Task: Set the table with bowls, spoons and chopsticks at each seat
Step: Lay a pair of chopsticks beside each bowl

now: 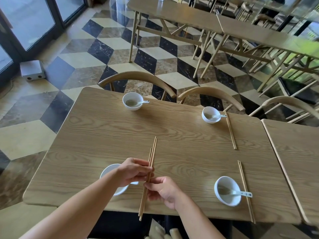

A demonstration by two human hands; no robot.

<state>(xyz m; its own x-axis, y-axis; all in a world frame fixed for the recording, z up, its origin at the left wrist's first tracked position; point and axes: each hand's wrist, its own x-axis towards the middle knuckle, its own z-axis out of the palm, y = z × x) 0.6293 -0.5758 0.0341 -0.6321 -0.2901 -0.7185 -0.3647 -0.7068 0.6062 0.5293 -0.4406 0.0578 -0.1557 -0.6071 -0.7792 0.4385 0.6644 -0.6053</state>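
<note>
Both hands hold a bundle of wooden chopsticks (152,152) over the near left of the wooden table (172,135). My left hand (133,171) pinches them higher up; my right hand (164,190) grips them lower down. Under my left hand sits a white bowl (108,171), partly hidden. A white bowl with a spoon (227,190) stands near right, a chopstick pair (246,190) beside it. At the far right a bowl with a spoon (211,116) has chopsticks (231,130) to its right. The far left bowl with a spoon (132,101) has no chopsticks beside it.
Two curved wooden chairs (138,78) stand at the far side. A second table (296,161) adjoins on the right, with another chair (291,102) behind it. More tables and chairs fill the back right. A grey box (32,70) sits on the tiled floor by the glass doors.
</note>
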